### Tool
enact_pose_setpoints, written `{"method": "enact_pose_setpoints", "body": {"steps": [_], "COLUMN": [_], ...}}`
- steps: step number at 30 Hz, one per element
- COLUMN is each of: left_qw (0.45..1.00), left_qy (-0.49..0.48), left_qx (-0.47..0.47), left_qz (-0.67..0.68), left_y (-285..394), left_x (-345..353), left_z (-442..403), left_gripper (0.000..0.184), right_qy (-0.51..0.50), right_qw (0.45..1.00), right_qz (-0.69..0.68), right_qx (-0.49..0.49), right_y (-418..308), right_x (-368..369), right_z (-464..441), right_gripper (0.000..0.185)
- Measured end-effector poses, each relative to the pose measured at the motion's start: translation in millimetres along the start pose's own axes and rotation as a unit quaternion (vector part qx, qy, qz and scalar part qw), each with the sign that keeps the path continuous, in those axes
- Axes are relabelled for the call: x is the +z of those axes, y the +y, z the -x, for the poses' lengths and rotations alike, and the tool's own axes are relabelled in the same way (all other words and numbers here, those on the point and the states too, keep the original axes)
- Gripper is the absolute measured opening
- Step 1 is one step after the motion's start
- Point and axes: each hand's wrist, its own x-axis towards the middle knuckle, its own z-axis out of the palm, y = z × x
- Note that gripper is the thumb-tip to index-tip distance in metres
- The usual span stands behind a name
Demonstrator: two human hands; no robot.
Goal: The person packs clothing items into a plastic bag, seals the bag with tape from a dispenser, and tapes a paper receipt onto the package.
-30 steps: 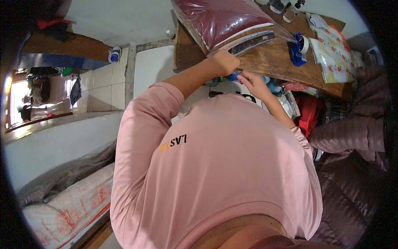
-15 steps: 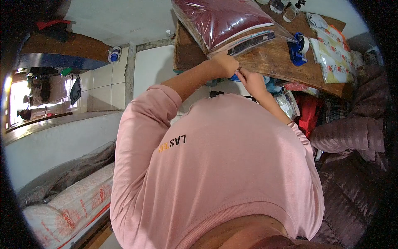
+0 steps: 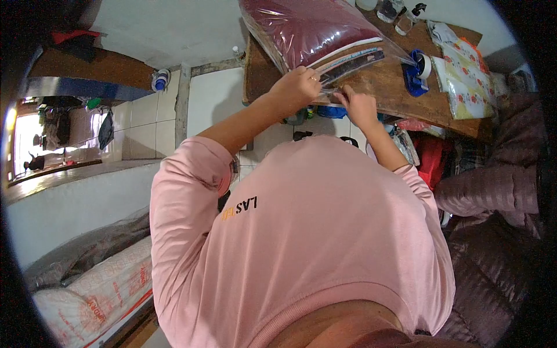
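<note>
A clear plastic bag (image 3: 354,72) holding folded maroon cloth (image 3: 313,29) lies on the wooden table, its loose open end toward me. My left hand (image 3: 295,91), with a ring on one finger, is closed on the edge of this bag at its near left corner. A little to the right, my right hand (image 3: 360,108) pinches the near edge of the same film at the table's front edge. A dark printed band shows through the plastic in front of the cloth.
On the wooden table (image 3: 400,101) stand a blue tape dispenser (image 3: 416,75), a spray bottle (image 3: 408,22) and a flower-patterned plastic packet (image 3: 470,87). Dark quilted fabric (image 3: 481,255) hangs at the right. Wrapped bundles (image 3: 98,296) lie at lower left.
My hands, close together before, have moved apart along the bag's edge. The left went up and left, the right slightly right. The bag's open end now spreads between them.
</note>
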Motion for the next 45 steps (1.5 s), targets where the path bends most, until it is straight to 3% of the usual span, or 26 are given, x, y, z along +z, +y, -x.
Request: {"method": "enact_pose_setpoints", "body": {"steps": [9, 14, 15, 18, 20, 22, 24, 27, 29, 32, 36, 38, 41, 44, 45], "left_qw": [0.999, 0.999, 0.999, 0.992, 0.976, 0.972, 0.957, 0.961, 0.964, 0.967, 0.962, 0.956, 0.966, 0.959, 0.975], "left_qy": [0.007, -0.026, 0.008, 0.122, 0.216, 0.214, 0.232, 0.169, 0.143, 0.149, 0.174, 0.213, 0.199, 0.216, 0.123], "left_qx": [-0.004, -0.039, -0.020, 0.010, -0.009, -0.094, -0.161, -0.207, -0.215, -0.201, -0.195, -0.184, -0.162, -0.004, 0.004], "left_qz": [-0.046, 0.019, 0.023, 0.027, 0.022, 0.024, 0.060, 0.064, 0.059, 0.052, 0.074, 0.085, 0.020, 0.181, 0.184], "left_y": [-23, -24, -23, -24, -26, -22, -22, -28, -33, -39, -37, -37, -33, -15, -1], "left_x": [-9, -10, -11, -16, -23, -31, -36, -9, 4, 14, 13, 4, -1, 2, -5], "left_z": [2, -9, -9, -11, -17, -35, -58, -79, -83, -82, -78, -76, -78, -64, -55], "left_gripper": [0.021, 0.025, 0.026, 0.032, 0.037, 0.048, 0.052, 0.057, 0.058, 0.058, 0.058, 0.057, 0.056, 0.044, 0.036], "right_qy": [0.108, 0.029, 0.018, 0.078, 0.125, 0.164, 0.305, 0.361, 0.346, 0.180, -0.190, -0.253, -0.296, -0.293, -0.269], "right_qw": [0.991, 0.998, 0.996, 0.990, 0.967, 0.934, 0.898, 0.854, 0.855, 0.899, 0.860, 0.881, 0.911, 0.912, 0.915], "right_qz": [-0.029, -0.017, -0.025, -0.021, -0.026, -0.048, -0.068, -0.102, -0.149, -0.344, -0.458, -0.396, -0.286, -0.278, -0.288], "right_qx": [-0.070, 0.057, 0.089, 0.117, 0.222, 0.314, 0.310, 0.361, 0.357, 0.202, 0.121, 0.060, -0.027, -0.075, -0.087], "right_y": [16, 22, 26, 41, 80, 113, 153, 198, 204, 151, 36, 10, -4, 1, 1], "right_x": [21, 12, 8, 6, 3, -17, -28, -40, -43, -36, -47, -37, -24, -4, -9], "right_z": [-29, -31, -31, -22, -14, -8, 0, 7, 7, 1, 1, 3, 4, 4, 4], "right_gripper": [0.035, 0.041, 0.043, 0.046, 0.043, 0.039, 0.037, 0.034, 0.032, 0.033, 0.044, 0.047, 0.048, 0.037, 0.034]}}
